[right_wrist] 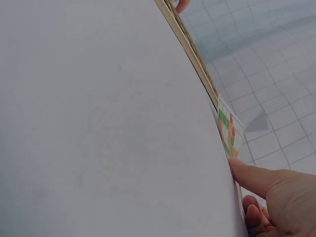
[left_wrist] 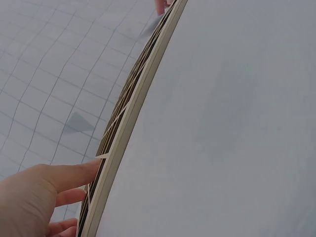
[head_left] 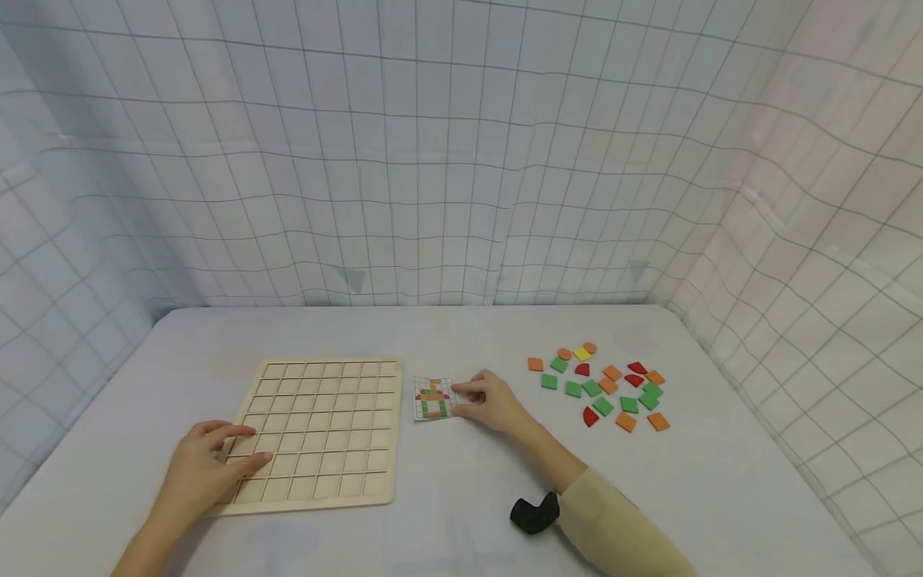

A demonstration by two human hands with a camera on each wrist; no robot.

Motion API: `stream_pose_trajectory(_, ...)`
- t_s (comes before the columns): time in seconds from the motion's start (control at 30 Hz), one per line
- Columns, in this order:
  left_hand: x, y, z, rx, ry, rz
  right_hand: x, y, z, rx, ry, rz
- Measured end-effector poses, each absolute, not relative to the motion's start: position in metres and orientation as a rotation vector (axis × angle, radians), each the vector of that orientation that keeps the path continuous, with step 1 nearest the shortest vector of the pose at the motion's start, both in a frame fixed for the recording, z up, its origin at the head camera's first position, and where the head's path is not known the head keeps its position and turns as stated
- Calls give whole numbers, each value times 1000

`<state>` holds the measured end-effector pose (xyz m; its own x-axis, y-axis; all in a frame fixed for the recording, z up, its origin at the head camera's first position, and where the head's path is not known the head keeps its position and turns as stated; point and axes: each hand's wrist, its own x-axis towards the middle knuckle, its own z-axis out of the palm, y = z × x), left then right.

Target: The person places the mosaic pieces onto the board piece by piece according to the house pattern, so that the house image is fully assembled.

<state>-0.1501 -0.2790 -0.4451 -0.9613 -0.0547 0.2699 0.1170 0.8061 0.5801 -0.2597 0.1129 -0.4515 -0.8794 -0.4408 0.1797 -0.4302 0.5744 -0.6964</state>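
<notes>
A pale wooden grid board [head_left: 324, 433] lies on the left part of the table. My left hand [head_left: 205, 469] rests at its left edge, thumb and fingers spread apart over the outer cells; in the left wrist view the thumb [left_wrist: 74, 175] meets the board's rim [left_wrist: 131, 116]. Just right of the board is a small printed pattern card [head_left: 433, 398] showing a figure of coloured shapes on a grid. My right hand [head_left: 493, 403] pinches that card by its right edge. From the right wrist, the card [right_wrist: 228, 129] appears beyond the thumb tip, its lower edge partly hidden.
Several flat pieces lie scattered at the right: green squares [head_left: 602, 407], orange squares [head_left: 626, 421], red quarter-round pieces [head_left: 590, 416], orange discs [head_left: 565, 353] and a yellow square [head_left: 582, 354]. A black strap-like object [head_left: 534, 514] sits by the right sleeve. Grid-patterned curtains [head_left: 433, 160] surround the table.
</notes>
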Motion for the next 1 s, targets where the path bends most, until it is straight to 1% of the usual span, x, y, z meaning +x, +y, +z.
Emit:
stream_pose_trajectory(0.37, -152, -243, -446, -38, -2721, -975, -261, 140, -454, -737, 2825, -1207)
stream_pose_trajectory(0.57, -155, -225, -448, -32, -2703, -973, -260, 156, -451, -670, 2810, -1219)
stream_pose_trajectory(0.77, -157, -210, -449, -30, -2689, -1011, -262, 170, -453, -700, 2819, -1232)
stream_pose_trajectory(1.0, -159, -194, -452, -30, -2682, -1027, -263, 184, -454, -654, 2854, -1208)
